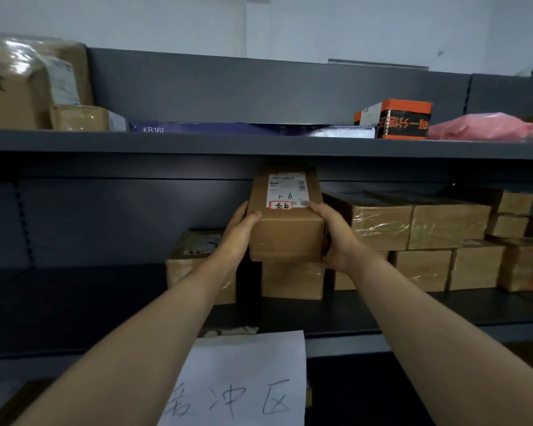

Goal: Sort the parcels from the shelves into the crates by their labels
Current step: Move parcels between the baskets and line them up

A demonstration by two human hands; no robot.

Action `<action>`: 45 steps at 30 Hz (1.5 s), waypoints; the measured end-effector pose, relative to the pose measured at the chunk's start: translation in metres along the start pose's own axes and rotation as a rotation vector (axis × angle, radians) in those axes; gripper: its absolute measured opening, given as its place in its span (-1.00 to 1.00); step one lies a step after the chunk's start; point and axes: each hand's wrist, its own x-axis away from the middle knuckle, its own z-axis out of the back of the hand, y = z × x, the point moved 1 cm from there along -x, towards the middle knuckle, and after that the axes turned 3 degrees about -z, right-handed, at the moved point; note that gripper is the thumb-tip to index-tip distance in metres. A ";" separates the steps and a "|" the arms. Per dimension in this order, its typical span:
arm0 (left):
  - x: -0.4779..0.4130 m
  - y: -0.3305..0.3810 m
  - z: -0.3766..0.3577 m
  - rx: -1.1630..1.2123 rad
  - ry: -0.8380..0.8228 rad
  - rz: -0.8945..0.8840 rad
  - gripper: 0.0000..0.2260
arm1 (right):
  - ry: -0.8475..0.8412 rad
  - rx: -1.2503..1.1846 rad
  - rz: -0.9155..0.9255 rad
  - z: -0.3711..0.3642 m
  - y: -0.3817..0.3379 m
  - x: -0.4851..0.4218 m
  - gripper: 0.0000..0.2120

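- Between the two dark grey metal shelves, you held a brown cardboard parcel (286, 229) in both hands, in front of the lower shelf's stacked boxes.
- Your left hand (242, 224) gripped the parcel's left side, with the thumb curled over its top front edge.
- Your right hand (333, 232) gripped the right side, with the thumb lying on top just beside the label.
- On the parcel's top sat a white printed shipping label (286, 189) with handwritten marks, and at its near edge a small red-bordered sticker (280, 205) bearing handwritten characters.
- Directly below the parcel stood a taped cardboard box (291, 279); you could not tell whether the parcel touched it or hung just above it.
- To the left of that box stood another cardboard box with a label on top (197, 259), on the lower shelf (74, 302).
- To the right, a double-layered row of tape-wrapped cardboard boxes (413, 222) ran along the same shelf.
- On the upper shelf (197, 142) lay a long flat dark blue box marked KB161 (228, 129), an orange-and-black box (394, 119) and a pink plastic bag (477, 126) to the right.
- At the upper shelf's left end stood a large plastic-wrapped cardboard box (19, 84).
- From the lower shelf's front edge hung a white paper sheet with large handwritten characters (243, 382), between your forearms.
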 end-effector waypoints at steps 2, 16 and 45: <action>-0.001 0.004 0.016 -0.002 0.033 0.011 -0.64 | 0.022 -0.007 0.004 -0.015 0.001 0.002 -0.56; -0.025 -0.077 0.149 -0.043 0.285 0.488 -0.36 | 0.247 0.003 0.164 -0.082 0.025 -0.021 -0.47; 0.047 -0.054 0.248 0.317 0.297 0.437 -0.47 | 0.084 -0.041 0.072 -0.144 0.062 0.021 -0.83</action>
